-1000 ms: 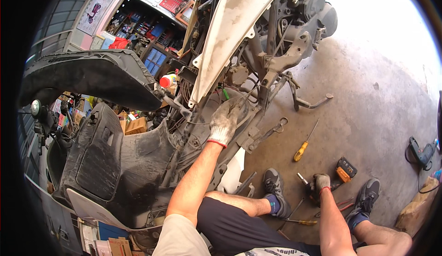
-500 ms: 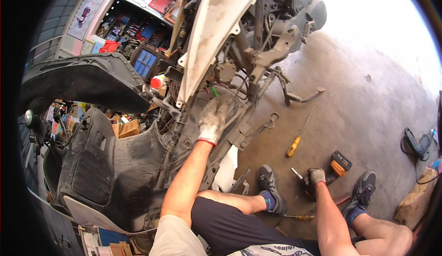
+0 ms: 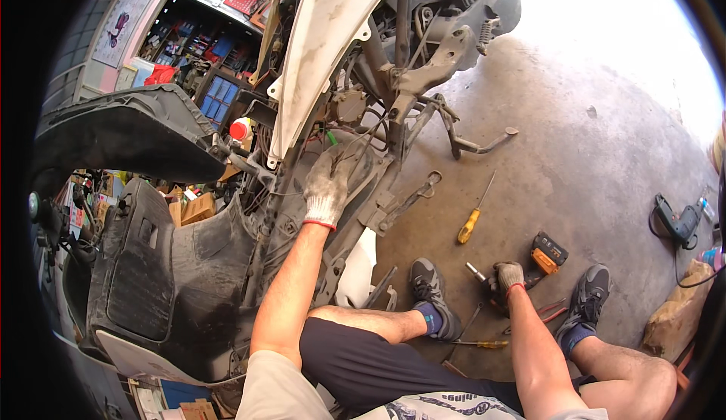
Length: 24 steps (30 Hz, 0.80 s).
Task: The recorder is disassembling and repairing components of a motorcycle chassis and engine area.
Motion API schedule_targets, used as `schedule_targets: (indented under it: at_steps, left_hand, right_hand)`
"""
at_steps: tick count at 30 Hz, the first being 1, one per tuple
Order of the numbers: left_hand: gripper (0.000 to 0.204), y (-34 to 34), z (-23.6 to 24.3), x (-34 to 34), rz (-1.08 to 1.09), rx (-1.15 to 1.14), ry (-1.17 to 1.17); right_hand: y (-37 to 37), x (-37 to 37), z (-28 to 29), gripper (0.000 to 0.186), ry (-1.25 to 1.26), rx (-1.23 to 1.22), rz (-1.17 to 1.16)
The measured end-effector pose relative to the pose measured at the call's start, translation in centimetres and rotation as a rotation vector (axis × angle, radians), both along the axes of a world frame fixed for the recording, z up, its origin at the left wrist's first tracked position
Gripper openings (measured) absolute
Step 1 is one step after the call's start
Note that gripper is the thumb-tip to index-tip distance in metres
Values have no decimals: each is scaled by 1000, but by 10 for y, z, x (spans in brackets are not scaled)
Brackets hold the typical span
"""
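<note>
My left hand [image 3: 326, 185], in a dirty knitted glove with a red cuff, reaches into the bared frame of a scooter [image 3: 376, 176], among cables below a long white side panel [image 3: 318, 46]. Its grimy fingertips blend into the grey parts, so their grip is hard to make out. Low at the right, my gloved right hand [image 3: 510, 275] is closed round the grip of a cordless impact wrench [image 3: 549, 254]. A bright socket [image 3: 476, 272] on its nose points towards the scooter, and its black and orange battery faces away. Whether the tool rests on the floor I cannot tell.
A yellow-handled screwdriver [image 3: 469, 226] lies on the concrete, with another [image 3: 493, 344] by my shoe. Red-handled pliers [image 3: 554, 313] are beside the right forearm. The kickstand [image 3: 484, 148] sticks out. A corded power tool [image 3: 681, 223] lies at the right. The scooter's seat [image 3: 136, 129] is at the left.
The whole view has shifted, so the scene sits a little further left. Both hands keep their places, the left at the frame and the right on the impact wrench.
</note>
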<state>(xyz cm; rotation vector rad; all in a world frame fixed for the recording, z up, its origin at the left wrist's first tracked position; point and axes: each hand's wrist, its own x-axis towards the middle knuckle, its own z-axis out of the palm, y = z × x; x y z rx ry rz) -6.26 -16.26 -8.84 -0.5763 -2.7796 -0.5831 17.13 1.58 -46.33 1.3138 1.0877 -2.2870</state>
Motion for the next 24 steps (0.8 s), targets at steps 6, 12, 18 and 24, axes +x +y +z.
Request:
schedule_targets:
  at_steps: [6, 12, 18, 24]
  left_hand:
    - [41, -2, -2, -2, 1, -3, -3]
    - [40, -5, -4, -4, -8, -3, 12]
    - [40, -6, -5, -5, -21, 7, 25]
    - [37, -14, -12, -15, -11, 138, -4]
  right_hand:
    - [-2, -2, -1, 20, -39, -5, -55]
    - [-1, -1, -7, 21, 88, 95, 79]
    - [-1, 0, -7, 22, 34, 32, -16]
    - [1, 0, -4, 20, 48, 10, 18]
